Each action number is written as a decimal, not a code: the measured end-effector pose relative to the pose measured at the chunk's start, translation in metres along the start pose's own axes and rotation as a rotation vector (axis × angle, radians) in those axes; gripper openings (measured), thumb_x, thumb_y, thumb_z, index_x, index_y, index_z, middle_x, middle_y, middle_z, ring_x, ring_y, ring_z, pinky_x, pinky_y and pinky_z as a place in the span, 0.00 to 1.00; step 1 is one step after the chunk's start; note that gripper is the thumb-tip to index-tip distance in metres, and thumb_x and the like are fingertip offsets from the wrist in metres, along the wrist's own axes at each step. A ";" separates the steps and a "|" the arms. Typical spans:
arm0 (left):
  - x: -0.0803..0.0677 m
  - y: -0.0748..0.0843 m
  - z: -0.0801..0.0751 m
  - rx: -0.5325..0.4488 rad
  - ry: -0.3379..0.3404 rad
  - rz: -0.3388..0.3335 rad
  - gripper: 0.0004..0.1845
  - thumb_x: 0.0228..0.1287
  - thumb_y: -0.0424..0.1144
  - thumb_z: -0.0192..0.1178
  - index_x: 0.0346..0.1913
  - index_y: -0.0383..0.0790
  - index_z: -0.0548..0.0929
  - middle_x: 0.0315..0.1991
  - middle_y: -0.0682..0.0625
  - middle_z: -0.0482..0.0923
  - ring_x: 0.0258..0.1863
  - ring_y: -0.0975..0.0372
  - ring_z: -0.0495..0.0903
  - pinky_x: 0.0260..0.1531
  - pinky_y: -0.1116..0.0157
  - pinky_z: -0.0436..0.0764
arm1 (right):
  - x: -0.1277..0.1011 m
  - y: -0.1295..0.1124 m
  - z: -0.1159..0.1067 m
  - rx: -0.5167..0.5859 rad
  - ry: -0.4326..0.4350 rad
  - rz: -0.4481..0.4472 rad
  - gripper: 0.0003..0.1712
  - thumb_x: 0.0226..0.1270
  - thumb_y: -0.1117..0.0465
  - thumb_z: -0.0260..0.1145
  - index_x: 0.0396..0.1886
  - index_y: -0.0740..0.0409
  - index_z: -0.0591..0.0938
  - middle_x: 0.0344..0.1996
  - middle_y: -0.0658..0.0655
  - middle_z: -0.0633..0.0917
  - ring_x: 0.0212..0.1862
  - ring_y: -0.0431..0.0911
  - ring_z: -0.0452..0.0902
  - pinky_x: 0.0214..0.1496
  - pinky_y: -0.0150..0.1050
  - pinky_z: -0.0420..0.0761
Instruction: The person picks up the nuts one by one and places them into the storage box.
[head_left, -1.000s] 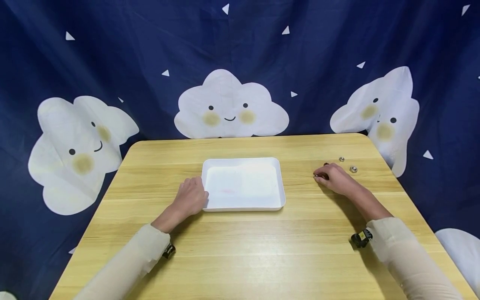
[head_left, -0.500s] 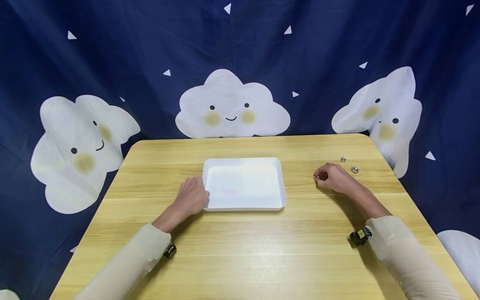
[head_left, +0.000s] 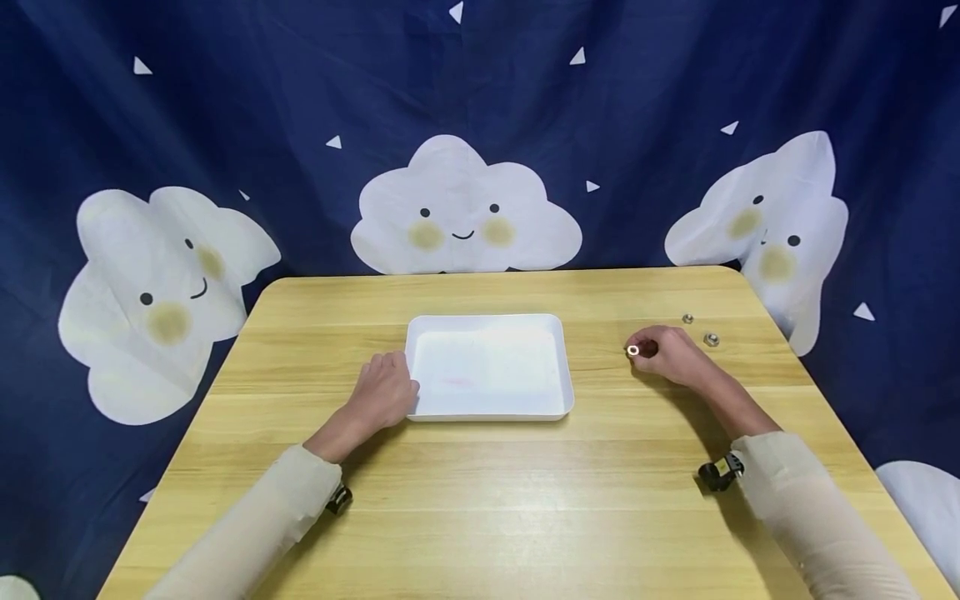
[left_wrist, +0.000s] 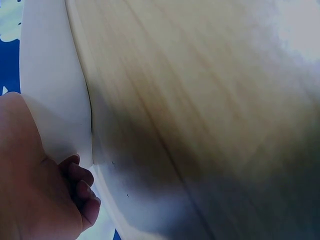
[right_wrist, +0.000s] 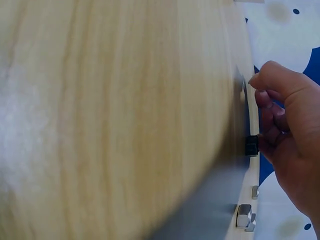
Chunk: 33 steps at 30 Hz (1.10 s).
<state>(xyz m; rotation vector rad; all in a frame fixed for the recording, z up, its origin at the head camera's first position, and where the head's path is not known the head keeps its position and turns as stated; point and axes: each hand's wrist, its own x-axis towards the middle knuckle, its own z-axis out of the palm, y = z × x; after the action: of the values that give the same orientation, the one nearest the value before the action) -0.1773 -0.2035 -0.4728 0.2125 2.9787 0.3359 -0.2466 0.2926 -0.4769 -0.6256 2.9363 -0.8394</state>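
A shallow white tray (head_left: pixel 491 416) lies on the wooden table, its inside facing up. My left hand (head_left: pixel 384 392) grips the tray's left side near the front corner, with curled fingers (left_wrist: pixel 82 187) against its wall in the left wrist view. To the right of the tray, my right hand (head_left: pixel 667 354) pinches a small silver nut (head_left: pixel 632 351) between thumb and fingertips, its hole facing the head camera. The hand's own fingertips mostly hide that nut in the right wrist view. A black block-like piece (right_wrist: pixel 252 145) sits beside the right hand's curled fingers.
Beyond the right hand lie two loose silver nuts, a smaller one (head_left: pixel 687 318) and a larger one (head_left: pixel 712 340). Silver pieces (right_wrist: pixel 244 216) also show low in the right wrist view. A dark blue curtain (head_left: pixel 480 83) with white clouds hangs behind the table (head_left: pixel 517 517).
The nut in my right fingertips has come into clearer view, its ring-shaped face now turned toward the head camera. Left hand and tray keep their place.
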 end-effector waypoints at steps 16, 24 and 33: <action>-0.001 0.002 0.000 0.002 -0.013 -0.015 0.16 0.73 0.44 0.49 0.45 0.31 0.69 0.38 0.42 0.70 0.41 0.49 0.67 0.42 0.57 0.65 | 0.006 -0.013 -0.006 0.060 0.055 0.034 0.16 0.68 0.63 0.71 0.53 0.62 0.89 0.43 0.62 0.91 0.44 0.52 0.86 0.44 0.33 0.81; -0.001 0.002 -0.003 0.008 -0.005 -0.007 0.15 0.72 0.44 0.49 0.44 0.31 0.70 0.37 0.42 0.69 0.41 0.49 0.67 0.41 0.58 0.64 | 0.011 -0.027 -0.012 0.122 0.042 0.088 0.17 0.71 0.58 0.70 0.54 0.61 0.87 0.41 0.59 0.90 0.43 0.48 0.81 0.38 0.31 0.75; 0.000 0.001 -0.002 0.008 0.013 0.007 0.14 0.71 0.43 0.49 0.41 0.31 0.71 0.35 0.43 0.69 0.39 0.50 0.68 0.40 0.58 0.65 | 0.018 -0.042 -0.012 0.161 0.067 0.059 0.12 0.67 0.60 0.72 0.49 0.58 0.89 0.38 0.55 0.90 0.40 0.39 0.80 0.42 0.28 0.75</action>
<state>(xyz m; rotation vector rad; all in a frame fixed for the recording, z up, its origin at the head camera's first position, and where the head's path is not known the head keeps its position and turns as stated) -0.1771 -0.2031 -0.4703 0.2220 2.9931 0.3279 -0.2493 0.2586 -0.4437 -0.5082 2.8898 -1.0966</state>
